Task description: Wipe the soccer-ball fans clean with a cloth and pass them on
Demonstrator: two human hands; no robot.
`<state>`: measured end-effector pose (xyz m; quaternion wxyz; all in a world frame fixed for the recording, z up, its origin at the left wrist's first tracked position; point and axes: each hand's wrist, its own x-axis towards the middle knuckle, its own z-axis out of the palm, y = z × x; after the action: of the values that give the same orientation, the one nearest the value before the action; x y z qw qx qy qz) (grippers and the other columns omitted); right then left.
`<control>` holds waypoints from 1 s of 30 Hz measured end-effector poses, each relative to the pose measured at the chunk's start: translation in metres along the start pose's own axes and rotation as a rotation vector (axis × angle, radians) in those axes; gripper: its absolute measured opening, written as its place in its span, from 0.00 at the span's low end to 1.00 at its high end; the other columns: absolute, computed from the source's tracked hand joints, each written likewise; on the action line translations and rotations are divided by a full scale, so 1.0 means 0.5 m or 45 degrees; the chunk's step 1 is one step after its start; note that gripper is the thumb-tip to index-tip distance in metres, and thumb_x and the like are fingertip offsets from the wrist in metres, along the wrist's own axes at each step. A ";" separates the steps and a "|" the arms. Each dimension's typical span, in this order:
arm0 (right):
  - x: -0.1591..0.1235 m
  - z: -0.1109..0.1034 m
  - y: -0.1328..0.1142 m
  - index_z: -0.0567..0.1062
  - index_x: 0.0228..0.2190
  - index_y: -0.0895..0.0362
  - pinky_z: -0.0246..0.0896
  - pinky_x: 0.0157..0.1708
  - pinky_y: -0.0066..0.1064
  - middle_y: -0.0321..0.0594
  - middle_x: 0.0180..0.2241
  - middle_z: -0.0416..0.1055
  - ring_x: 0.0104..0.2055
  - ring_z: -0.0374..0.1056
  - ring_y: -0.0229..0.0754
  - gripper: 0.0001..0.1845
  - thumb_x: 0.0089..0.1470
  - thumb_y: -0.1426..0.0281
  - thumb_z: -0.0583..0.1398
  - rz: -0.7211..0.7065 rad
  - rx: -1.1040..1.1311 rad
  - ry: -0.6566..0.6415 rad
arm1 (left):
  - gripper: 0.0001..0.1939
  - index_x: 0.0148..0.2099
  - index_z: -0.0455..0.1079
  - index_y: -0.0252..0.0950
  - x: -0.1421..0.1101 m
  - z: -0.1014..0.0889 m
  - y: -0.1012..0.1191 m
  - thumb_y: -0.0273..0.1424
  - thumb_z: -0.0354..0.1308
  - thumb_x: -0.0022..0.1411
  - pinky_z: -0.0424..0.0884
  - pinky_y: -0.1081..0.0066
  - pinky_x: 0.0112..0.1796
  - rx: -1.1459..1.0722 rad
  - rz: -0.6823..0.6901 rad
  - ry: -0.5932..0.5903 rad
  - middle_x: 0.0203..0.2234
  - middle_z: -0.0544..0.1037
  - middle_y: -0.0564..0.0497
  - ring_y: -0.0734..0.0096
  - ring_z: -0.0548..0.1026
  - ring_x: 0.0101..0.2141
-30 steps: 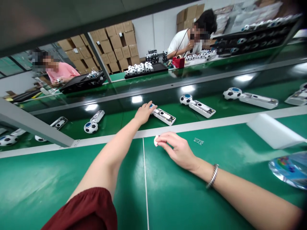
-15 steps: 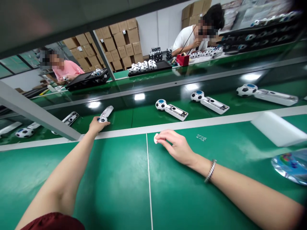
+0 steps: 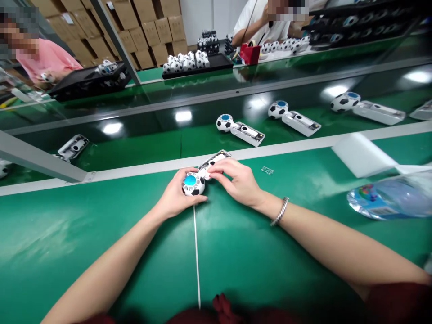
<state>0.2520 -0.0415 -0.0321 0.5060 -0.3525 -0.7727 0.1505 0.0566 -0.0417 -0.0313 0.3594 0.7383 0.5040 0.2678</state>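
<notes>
My left hand is closed around the ball end of a football-patterned device, which has a blue disc on top and a white handle with its inside showing. The device is held over the near edge of the conveyor, its handle pointing up and to the right. My right hand pinches a small white piece between thumb and fingertips, right at the neck between ball and handle. Whether the piece touches the device I cannot tell. The fingers partly cover the handle.
More football-patterned devices lie on the green belt. A small clear printed sheet, a white foam block and a plastic packet are on the table to the right. A grey post stands at left. Two people sit across the line.
My left hand has brought a device from the belt at left to the middle, beside my right hand. The white piece in my right hand is now at its neck. The view has tilted down.
</notes>
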 end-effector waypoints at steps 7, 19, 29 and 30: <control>-0.013 0.010 -0.007 0.73 0.34 0.59 0.65 0.41 0.32 0.41 0.34 0.73 0.39 0.67 0.38 0.06 0.54 0.75 0.56 -0.185 -0.062 -0.084 | 0.32 0.48 0.59 0.35 -0.004 0.021 0.002 0.32 0.66 0.40 0.68 0.66 0.41 -0.083 0.011 0.086 0.42 0.70 0.46 0.65 0.71 0.39; -0.013 0.019 -0.028 0.73 0.32 0.60 0.60 0.34 0.31 0.41 0.33 0.72 0.35 0.63 0.39 0.07 0.55 0.76 0.54 -0.340 -0.374 -0.262 | 0.27 0.47 0.58 0.37 -0.012 0.041 0.009 0.31 0.61 0.43 0.66 0.62 0.43 0.133 0.129 0.113 0.41 0.69 0.48 0.62 0.69 0.42; 0.000 0.020 -0.030 0.73 0.32 0.57 0.63 0.38 0.33 0.40 0.34 0.72 0.37 0.66 0.39 0.07 0.56 0.74 0.54 -0.220 -0.217 -0.161 | 0.27 0.47 0.58 0.37 -0.012 0.038 0.005 0.30 0.61 0.43 0.66 0.62 0.44 0.146 0.167 0.109 0.42 0.69 0.47 0.61 0.69 0.43; 0.005 0.013 -0.028 0.73 0.33 0.56 0.63 0.40 0.33 0.40 0.34 0.72 0.38 0.66 0.39 0.07 0.56 0.74 0.54 -0.155 -0.170 -0.094 | 0.28 0.47 0.58 0.37 -0.011 0.037 0.005 0.30 0.62 0.43 0.66 0.62 0.43 0.139 0.156 0.102 0.42 0.69 0.48 0.61 0.69 0.43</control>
<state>0.2404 -0.0490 -0.0252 0.4606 -0.3320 -0.8192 0.0805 0.0703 -0.0523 -0.0406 0.2810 0.7748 0.4859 0.2908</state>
